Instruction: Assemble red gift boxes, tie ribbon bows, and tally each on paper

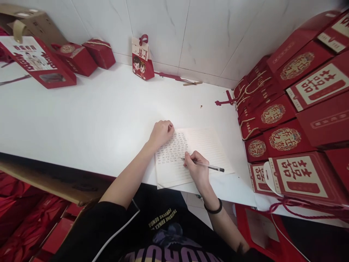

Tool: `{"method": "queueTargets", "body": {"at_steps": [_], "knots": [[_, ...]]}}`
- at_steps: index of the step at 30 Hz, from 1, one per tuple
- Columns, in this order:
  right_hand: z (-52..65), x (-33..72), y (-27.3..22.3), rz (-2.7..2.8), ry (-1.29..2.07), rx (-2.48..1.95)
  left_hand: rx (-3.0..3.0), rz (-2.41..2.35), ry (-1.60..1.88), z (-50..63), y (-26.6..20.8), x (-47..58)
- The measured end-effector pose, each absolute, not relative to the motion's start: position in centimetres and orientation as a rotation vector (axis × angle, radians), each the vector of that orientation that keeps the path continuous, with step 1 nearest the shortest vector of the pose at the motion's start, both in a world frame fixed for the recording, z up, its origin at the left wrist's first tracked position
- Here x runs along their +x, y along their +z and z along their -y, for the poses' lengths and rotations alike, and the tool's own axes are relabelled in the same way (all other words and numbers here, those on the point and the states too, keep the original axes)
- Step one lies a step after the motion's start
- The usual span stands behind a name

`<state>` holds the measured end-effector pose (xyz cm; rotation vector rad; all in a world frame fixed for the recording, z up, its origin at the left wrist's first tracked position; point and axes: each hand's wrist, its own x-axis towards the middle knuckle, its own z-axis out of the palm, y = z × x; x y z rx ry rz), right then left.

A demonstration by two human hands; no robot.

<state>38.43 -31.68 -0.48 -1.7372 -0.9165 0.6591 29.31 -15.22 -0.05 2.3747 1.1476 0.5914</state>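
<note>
An open lined notebook (207, 145) lies on the white table, its left page filled with rows of small handwritten entries. My right hand (198, 169) is closed around a pen (215, 167), its dark-capped end pointing right and its tip on the left page below several written rows. The fingers of my left hand (161, 134) are curled in, and the hand rests at the top left corner of the notebook. Nothing shows in it. The right page has printed lines and no visible writing.
Red gift boxes (283, 138) are stacked along the right. More red boxes (99, 53) and a cardboard box (40, 27) stand at the back left. A small printed box (142, 60) stands by the tiled wall, near red cords (171, 76). Red items (24, 218) fill a shelf below left.
</note>
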Motion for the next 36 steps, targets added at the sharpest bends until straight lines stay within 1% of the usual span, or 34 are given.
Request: {"method": "queueTargets", "body": {"at_steps": [7, 36], "knots": [[31.57, 38.36, -0.31, 0.96, 0.719, -1.807, 2.361, -1.153, 0.58, 15.23, -0.01, 29.35], [31.73, 38.39, -0.37, 0.978, 0.639, -1.841, 2.334, -1.14, 0.573, 15.24, 0.0, 29.29]]}}
